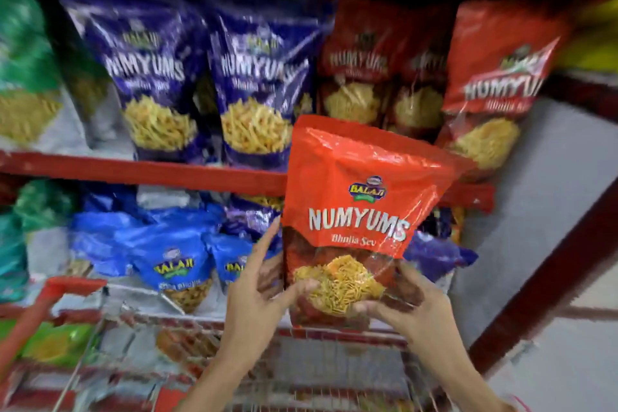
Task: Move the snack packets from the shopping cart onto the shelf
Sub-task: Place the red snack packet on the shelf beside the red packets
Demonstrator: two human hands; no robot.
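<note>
A red Numyums snack packet (361, 211) is held upright above the shopping cart (334, 354), in front of the red shelf edge (150, 172). My left hand (261, 291) grips its lower left side and my right hand (404, 301) grips its lower right corner. On the shelf behind stand matching red packets (378, 67) and one more at the right end (495, 84). Blue Numyums packets (153, 77) fill the shelf to the left. Inside the cart lies another packet (187, 344), blurred.
The lower shelf holds light blue packets (174, 261) and purple ones (434, 254). Green packets (23, 60) sit at the far left. The cart's red handle (40, 308) is at lower left. A dark red upright post (548, 278) slants at the right beside a grey wall.
</note>
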